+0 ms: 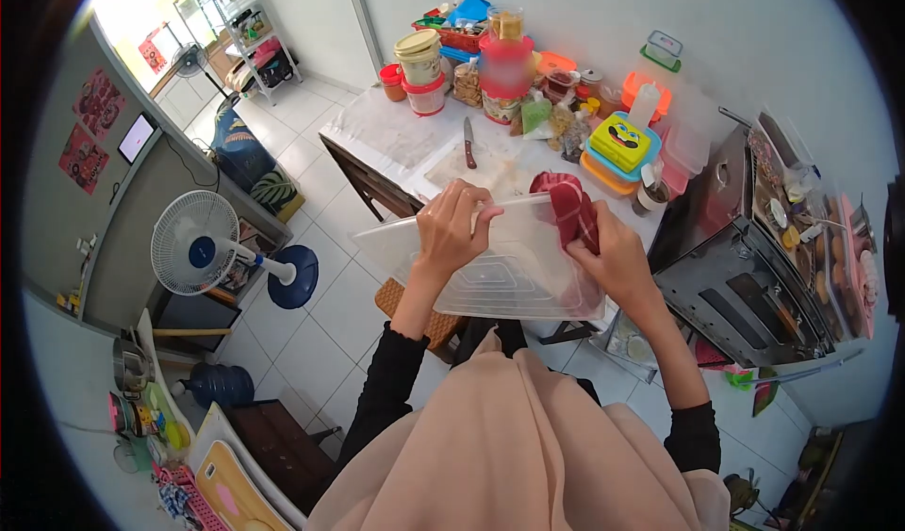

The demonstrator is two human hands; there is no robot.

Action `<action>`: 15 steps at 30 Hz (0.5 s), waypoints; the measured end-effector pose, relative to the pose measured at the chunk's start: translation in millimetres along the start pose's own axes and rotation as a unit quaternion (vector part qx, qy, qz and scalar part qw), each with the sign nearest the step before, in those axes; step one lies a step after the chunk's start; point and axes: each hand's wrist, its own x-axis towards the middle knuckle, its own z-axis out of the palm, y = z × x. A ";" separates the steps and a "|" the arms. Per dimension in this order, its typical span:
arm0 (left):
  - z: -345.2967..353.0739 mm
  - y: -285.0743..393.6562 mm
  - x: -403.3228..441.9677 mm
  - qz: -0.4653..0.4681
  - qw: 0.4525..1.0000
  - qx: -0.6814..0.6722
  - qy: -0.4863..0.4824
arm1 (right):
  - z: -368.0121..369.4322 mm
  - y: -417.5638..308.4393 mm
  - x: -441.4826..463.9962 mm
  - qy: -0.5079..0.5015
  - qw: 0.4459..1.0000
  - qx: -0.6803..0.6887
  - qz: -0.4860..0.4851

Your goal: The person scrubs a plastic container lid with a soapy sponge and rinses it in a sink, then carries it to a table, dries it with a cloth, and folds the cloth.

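Observation:
A clear plastic container (490,272) is held tilted in front of me, above the near side of the table. My left hand (454,225) is closed on its upper rim, fingers bent over the edge. On the container's right side, my right hand (613,253) grips a red checked cloth (568,206), which lies folded over the rim and against the wall. Just beyond the container, a knife (468,143) with a brown handle rests on a pale cutting board (462,171) on the white table.
Tubs (419,60), bags and a yellow lunch box (622,135) crowd the table (377,135) along the wall. An oven (754,286) stands at right. On the left are a standing fan (196,242) and a water bottle (222,385). A woven stool (415,310) is below.

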 end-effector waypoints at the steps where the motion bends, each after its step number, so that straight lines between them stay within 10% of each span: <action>1: -2.3 -0.2 0.8 0.000 1.000 -0.001 0.000 | -0.3 -0.1 -1.3 0.000 1.000 -0.001 0.001; 7: -34.0 -29.9 7.9 -0.152 0.977 0.031 0.144 | 1.2 17.6 -25.0 -0.003 0.997 -0.081 -0.016; 15: -37.5 -53.6 5.7 -0.289 0.943 0.041 0.158 | 21.6 -7.3 -27.6 0.273 0.911 0.252 0.179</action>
